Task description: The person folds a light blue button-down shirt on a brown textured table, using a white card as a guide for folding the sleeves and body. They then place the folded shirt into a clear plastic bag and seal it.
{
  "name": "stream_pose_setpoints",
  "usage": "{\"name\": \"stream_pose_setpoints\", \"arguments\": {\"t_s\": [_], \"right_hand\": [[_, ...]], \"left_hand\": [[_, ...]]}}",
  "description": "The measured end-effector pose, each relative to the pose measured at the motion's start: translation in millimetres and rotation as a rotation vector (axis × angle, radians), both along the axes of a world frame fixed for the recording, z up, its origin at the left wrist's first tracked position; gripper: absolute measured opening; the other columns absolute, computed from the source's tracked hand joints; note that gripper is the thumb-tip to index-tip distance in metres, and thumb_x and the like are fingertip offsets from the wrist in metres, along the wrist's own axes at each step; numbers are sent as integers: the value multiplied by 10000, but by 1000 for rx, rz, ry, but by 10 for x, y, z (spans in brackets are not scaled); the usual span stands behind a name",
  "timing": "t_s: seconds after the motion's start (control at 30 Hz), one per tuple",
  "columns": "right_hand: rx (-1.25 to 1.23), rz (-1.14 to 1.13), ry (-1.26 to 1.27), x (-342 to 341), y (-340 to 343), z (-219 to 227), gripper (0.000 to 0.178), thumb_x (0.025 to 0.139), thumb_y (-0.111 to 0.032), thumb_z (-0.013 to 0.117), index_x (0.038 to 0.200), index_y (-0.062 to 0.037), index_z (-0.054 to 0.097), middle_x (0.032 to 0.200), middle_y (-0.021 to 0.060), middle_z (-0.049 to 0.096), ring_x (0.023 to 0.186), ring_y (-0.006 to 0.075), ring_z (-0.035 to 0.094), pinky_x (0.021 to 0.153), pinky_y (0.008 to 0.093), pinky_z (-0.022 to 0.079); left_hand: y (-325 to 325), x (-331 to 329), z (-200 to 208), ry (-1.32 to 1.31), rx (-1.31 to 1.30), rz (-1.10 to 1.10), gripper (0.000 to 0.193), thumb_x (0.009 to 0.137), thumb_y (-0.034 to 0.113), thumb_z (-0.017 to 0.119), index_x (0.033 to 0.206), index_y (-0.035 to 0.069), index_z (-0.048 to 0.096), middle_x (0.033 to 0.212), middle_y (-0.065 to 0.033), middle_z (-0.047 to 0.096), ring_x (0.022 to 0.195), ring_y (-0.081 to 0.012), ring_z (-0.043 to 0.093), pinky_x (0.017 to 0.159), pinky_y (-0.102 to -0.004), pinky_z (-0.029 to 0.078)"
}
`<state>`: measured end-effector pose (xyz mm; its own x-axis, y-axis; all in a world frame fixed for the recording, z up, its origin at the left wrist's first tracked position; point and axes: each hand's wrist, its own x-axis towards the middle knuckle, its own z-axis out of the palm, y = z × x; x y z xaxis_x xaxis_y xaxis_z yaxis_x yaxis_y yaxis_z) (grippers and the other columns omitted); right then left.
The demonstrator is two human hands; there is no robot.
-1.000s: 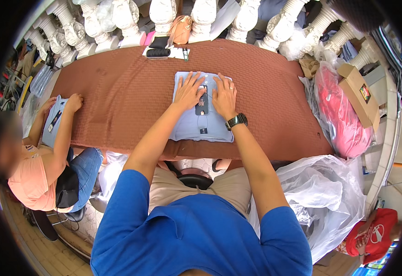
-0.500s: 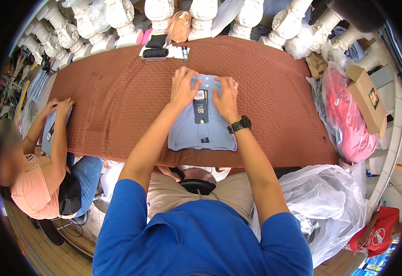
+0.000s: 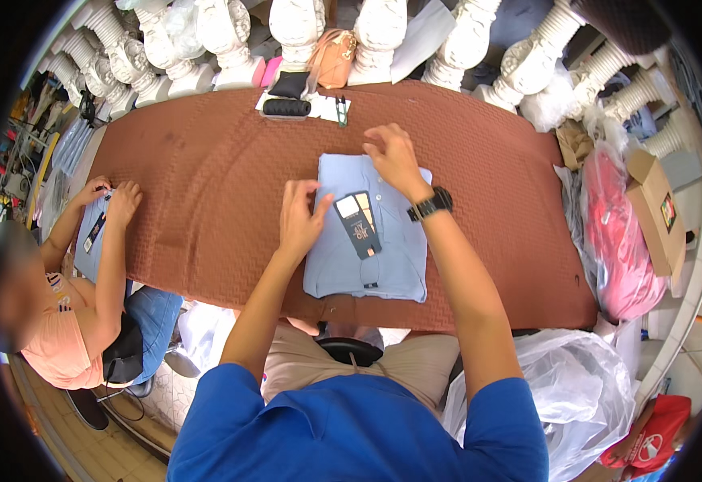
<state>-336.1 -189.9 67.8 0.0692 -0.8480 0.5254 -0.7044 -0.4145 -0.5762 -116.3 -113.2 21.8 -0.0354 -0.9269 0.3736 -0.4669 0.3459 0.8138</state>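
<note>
A folded light-blue shirt lies flat on the brown-covered table in front of me, its button front facing up. Dark hang tags rest slanted on its middle, partly fanned, with a thin cord looping toward the near edge. My left hand is over the shirt's left side, thumb and fingers apart, gripping nothing. Above the far right corner is my right hand, a watch on its wrist; its fingers are loosely bent and apart, with nothing visible in them.
At the left end, another person handles a similar blue garment. A black roll, pens and a tan handbag sit at the far side by white balusters. Bagged red fabric, an open carton and clear plastic are at right.
Both hands have come off the shirt's far end and moved apart, the left one nearer me. The shirt's far end now shows wider, and the tags have tilted and fanned. My view has shifted slightly.
</note>
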Motion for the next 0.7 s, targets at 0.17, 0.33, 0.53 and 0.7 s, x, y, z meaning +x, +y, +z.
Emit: {"name": "stream_pose_setpoints", "arguments": {"t_s": [0.17,0.33,0.53,0.7], "right_hand": [[203,-145,21,284,-1165,-282,283,811,-191,778,989,11,690,1055,214,698,965,382,673,824,454,528],[429,-374,-24,603,-1509,-414,419,703,-251,880,973,23,713,1063,227,714,1034,374,683,871,439,553],[918,-294,-382,186,-1808,-376,186,731,-103,829,838,15,734,830,93,719,723,179,656,616,291,528],[763,194,-939,-179,-986,270,95,929,-115,691,968,-44,640,893,13,648,725,74,517,643,218,432]], "left_hand": [[2,179,-88,233,73,68,216,959,146,670,1098,-6,608,1037,-85,520,814,-131,537,711,-268,470],[28,120,301,81,-166,2,123,923,63,672,1037,25,642,1056,-89,561,941,-183,584,832,-286,483],[-37,-580,404,-13,-73,-409,189,822,17,738,984,23,641,915,-84,580,858,-237,601,739,-335,505],[-178,-758,205,-173,-44,-277,178,809,56,762,903,16,617,867,-92,587,823,-260,612,702,-380,500]]}}
